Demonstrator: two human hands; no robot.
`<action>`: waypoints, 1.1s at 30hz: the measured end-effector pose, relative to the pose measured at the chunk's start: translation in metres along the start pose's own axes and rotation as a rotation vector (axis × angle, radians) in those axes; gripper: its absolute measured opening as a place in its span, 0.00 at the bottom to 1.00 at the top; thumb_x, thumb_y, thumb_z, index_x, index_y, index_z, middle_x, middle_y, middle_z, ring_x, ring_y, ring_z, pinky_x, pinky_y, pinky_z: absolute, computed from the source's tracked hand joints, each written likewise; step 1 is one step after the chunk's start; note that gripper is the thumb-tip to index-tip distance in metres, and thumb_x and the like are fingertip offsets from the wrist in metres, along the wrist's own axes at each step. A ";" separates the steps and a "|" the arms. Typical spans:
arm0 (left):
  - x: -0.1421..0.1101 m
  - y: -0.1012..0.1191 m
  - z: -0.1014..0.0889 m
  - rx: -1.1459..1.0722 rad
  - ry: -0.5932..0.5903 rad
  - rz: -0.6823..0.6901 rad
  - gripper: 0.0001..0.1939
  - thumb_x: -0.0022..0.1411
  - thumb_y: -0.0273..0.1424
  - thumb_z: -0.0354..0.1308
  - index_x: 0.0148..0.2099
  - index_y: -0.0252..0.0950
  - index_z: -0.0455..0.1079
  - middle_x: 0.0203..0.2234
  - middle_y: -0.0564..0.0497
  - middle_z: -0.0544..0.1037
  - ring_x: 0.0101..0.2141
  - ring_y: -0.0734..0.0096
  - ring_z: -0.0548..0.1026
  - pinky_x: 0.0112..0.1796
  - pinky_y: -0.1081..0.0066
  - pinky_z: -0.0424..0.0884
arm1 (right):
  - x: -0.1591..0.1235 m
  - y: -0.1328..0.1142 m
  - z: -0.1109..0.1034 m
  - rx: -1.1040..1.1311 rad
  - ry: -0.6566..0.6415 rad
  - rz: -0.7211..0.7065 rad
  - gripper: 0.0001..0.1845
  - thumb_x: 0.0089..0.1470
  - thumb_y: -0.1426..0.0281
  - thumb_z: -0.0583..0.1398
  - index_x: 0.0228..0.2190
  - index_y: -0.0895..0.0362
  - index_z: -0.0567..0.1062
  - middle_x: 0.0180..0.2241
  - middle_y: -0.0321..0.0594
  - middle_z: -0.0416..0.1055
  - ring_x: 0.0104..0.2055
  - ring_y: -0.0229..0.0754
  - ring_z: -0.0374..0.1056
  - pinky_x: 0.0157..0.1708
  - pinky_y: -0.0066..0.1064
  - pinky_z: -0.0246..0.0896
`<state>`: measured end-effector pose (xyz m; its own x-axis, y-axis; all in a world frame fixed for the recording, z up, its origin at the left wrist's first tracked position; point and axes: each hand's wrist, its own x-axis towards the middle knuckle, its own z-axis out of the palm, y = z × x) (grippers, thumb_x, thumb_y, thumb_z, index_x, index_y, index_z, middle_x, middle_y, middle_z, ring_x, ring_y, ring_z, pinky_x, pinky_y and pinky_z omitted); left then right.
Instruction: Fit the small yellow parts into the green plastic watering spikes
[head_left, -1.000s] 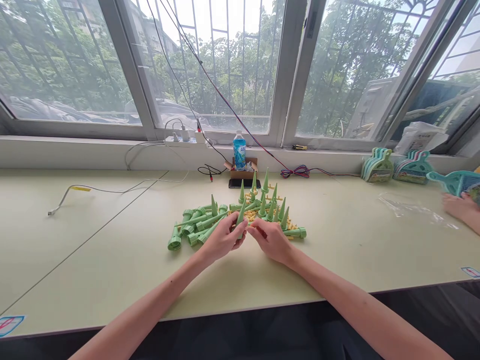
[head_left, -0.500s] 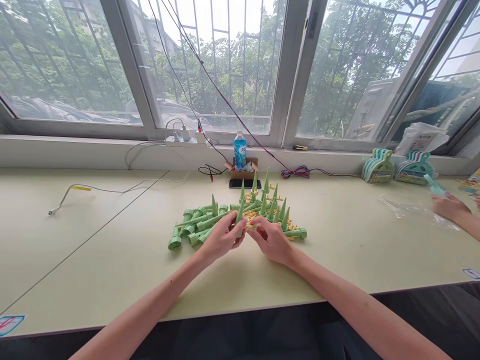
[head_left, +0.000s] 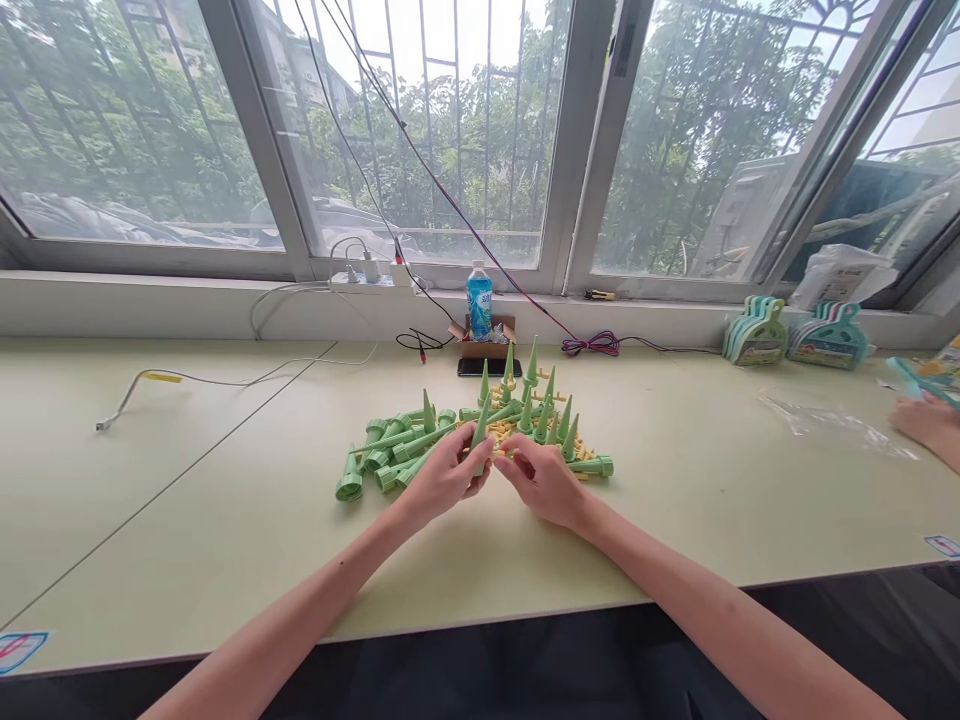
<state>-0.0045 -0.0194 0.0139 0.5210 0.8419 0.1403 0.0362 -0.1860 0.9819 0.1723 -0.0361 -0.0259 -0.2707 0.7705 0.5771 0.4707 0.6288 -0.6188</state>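
My left hand [head_left: 444,474] is closed around a green plant watering spike [head_left: 481,425], which points upward. Facing it, my right hand [head_left: 541,478] pinches a small yellow valve [head_left: 498,454] against the spike's side; fingers partly cover where the two meet. Just beyond both hands lies a pile of parts. On its left are several green spikes [head_left: 390,440] lying on their sides. To the right, several more spikes [head_left: 566,430] stand upright among loose yellow valves [head_left: 583,450].
Behind the pile are a black phone [head_left: 489,367], a small cardboard box [head_left: 480,349] and a blue bottle [head_left: 479,300]. A bundled cable [head_left: 592,344] lies farther right. Another person's hand [head_left: 926,418] holds a turquoise item at the right edge, beside a clear plastic bag [head_left: 832,422].
My two hands stay almost in place, fingers shifting slightly at the yellow valve. At the right edge, the other person's hand moves left and then back right with a turquoise item.
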 end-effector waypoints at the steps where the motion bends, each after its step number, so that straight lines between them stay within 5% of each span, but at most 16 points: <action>1: 0.000 0.001 0.000 0.000 0.003 0.000 0.17 0.64 0.43 0.55 0.34 0.38 0.56 0.19 0.61 0.59 0.17 0.83 0.57 0.17 0.80 0.53 | 0.000 0.000 0.000 0.009 -0.002 0.003 0.09 0.63 0.63 0.55 0.39 0.56 0.68 0.17 0.24 0.52 0.18 0.32 0.48 0.22 0.24 0.47; 33: 0.000 -0.001 0.000 -0.007 0.001 -0.022 0.18 0.63 0.45 0.55 0.33 0.38 0.56 0.20 0.60 0.60 0.18 0.83 0.58 0.17 0.80 0.54 | 0.000 0.001 0.001 -0.030 -0.021 0.008 0.10 0.64 0.63 0.54 0.37 0.56 0.69 0.17 0.25 0.55 0.18 0.32 0.50 0.23 0.25 0.48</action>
<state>-0.0045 -0.0188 0.0131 0.5192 0.8463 0.1190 0.0416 -0.1641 0.9856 0.1717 -0.0354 -0.0271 -0.2838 0.7780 0.5605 0.4978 0.6192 -0.6073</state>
